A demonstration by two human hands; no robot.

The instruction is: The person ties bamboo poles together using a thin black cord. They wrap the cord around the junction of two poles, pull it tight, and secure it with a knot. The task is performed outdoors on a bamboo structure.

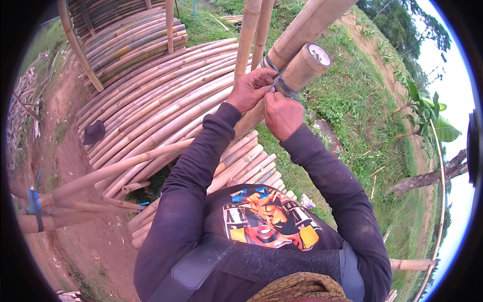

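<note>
A dark strap [274, 80] is wound around two thick bamboo poles where they cross. The short cut pole [302, 68] shows its pale round end at the upper right, beside a longer pole [307, 27] that runs up past it. My left hand [250, 90] is closed with thumb and fingers pinching the strap at the crossing. Just right of it, my right hand [283, 113] is curled into a fist against the pole, gripping the strap's end; most of its fingertips are hidden.
Many bamboo poles [166, 95] lie side by side on the left, with a dark cap [94, 132] at their edge. Upright poles [247, 38] stand just beyond my hands. Lower left, poles tied with blue strap [34, 204] cross. Grass [352, 100] slopes on the right.
</note>
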